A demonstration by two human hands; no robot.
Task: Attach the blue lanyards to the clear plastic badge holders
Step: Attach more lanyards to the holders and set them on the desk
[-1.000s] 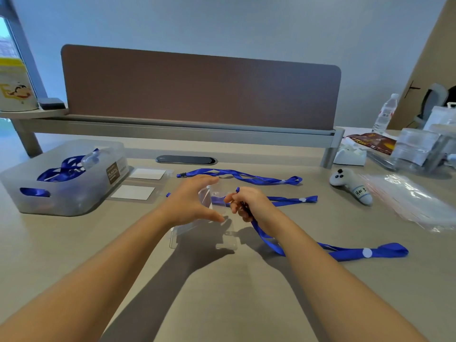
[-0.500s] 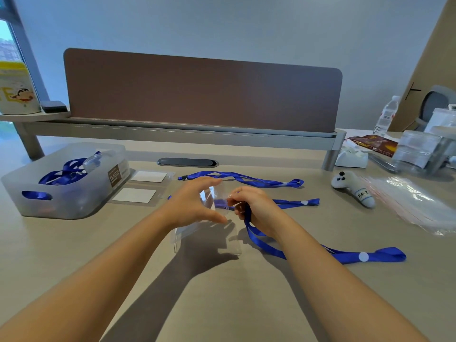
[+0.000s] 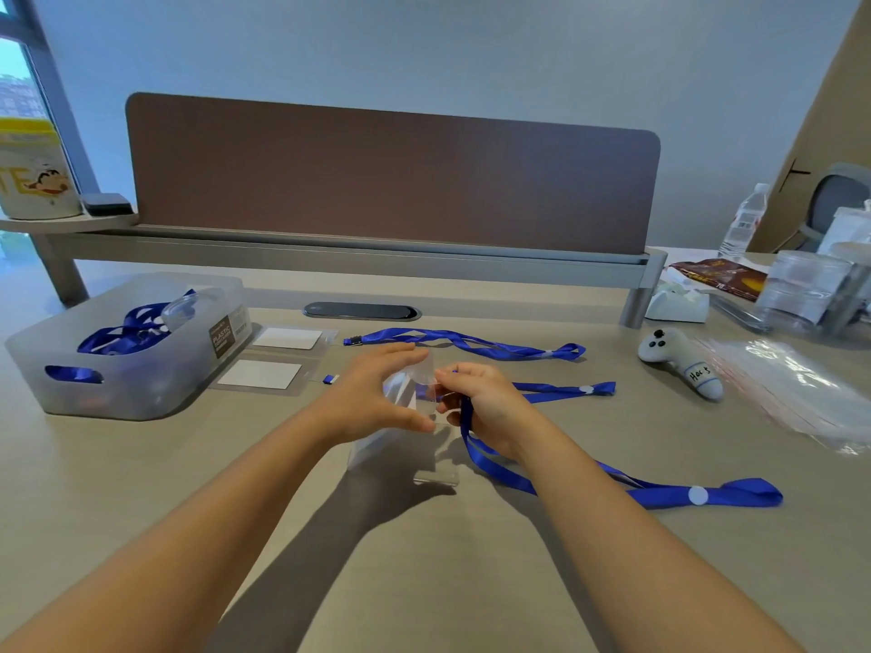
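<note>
My left hand point(image 3: 372, 395) grips a clear plastic badge holder point(image 3: 405, 386), raised and tilted over the desk. My right hand point(image 3: 480, 398) pinches the clip end of a blue lanyard point(image 3: 660, 492) against the holder's top edge; the clip itself is hidden by my fingers. The strap trails right across the desk. Another clear holder point(image 3: 436, 476) lies flat below my hands. Two more blue lanyards point(image 3: 471, 344) point(image 3: 575, 390) lie behind. Two badge holders with white cards point(image 3: 261, 374) point(image 3: 287, 338) lie at left.
A translucent bin point(image 3: 118, 369) with several blue lanyards stands at left. A white controller point(image 3: 681, 367) and plastic bags point(image 3: 801, 393) lie at right, with clear containers point(image 3: 801, 289) and a water bottle point(image 3: 744, 223) behind. A brown divider point(image 3: 391, 176) runs along the back.
Both hands have lifted the clear holder and the lanyard's clip end slightly higher and brought them together; the strap has shifted a little on the desk.
</note>
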